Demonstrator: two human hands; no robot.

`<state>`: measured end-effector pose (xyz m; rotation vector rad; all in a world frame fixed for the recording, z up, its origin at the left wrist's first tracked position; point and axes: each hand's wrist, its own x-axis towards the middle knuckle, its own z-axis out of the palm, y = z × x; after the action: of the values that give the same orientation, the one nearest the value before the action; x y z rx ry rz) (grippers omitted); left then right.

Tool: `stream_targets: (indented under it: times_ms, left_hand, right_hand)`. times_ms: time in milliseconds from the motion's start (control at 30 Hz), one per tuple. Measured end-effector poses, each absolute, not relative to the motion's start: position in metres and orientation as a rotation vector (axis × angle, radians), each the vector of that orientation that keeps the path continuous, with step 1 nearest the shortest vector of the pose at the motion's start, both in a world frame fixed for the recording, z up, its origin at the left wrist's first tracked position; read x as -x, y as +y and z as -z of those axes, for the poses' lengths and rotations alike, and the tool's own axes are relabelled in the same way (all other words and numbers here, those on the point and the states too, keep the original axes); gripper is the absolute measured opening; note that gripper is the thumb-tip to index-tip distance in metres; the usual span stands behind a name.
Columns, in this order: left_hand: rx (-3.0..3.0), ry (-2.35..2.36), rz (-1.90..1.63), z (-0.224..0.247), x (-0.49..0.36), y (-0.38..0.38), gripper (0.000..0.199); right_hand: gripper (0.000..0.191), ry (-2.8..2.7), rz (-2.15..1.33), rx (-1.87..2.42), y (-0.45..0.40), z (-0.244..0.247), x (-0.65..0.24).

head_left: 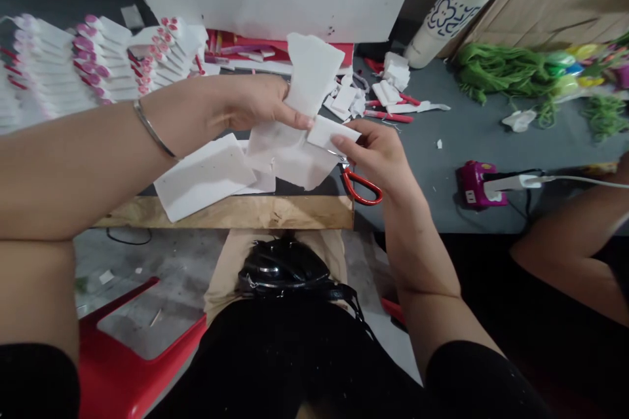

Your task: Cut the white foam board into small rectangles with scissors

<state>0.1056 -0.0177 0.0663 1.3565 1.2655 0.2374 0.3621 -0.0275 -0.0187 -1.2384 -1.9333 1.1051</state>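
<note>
My left hand (263,105) is closed on a white foam sheet (314,72) that flares wider at its upper end; its fingers are partly hidden. My right hand (381,150) pinches a small white rectangular piece (327,132) between thumb and fingers. The left thumb tip meets the left edge of this small piece. Just below the right hand lie scissors with red handles (363,186), their blades mostly hidden. Under both hands, more white sheets (206,173) overlap near the table's wooden front edge (236,211).
White scraps (346,97) and red-handled tools (388,116) lie beyond my hands. Rows of white pieces with pink tips (88,55) fill the back left. A white bottle (445,19), green yarn (506,72) and a purple power adapter (474,183) are rightward, beside another person's arm (574,229).
</note>
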Motion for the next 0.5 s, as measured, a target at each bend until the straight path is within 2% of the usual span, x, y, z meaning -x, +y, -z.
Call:
stream_targets:
  times_ms: [267, 500]
  left_hand:
    - [-1.350, 1.436, -0.134, -0.068, -0.117, -0.015, 0.079]
    - [-1.290, 1.438, -0.192, -0.071, -0.120, -0.015, 0.079]
  right_hand:
    - [0.066, -1.824, -1.142, 1.185, -0.018, 0.040, -0.384]
    - [0.062, -1.787, -0.992, 1.223, -0.036, 0.038, -0.389]
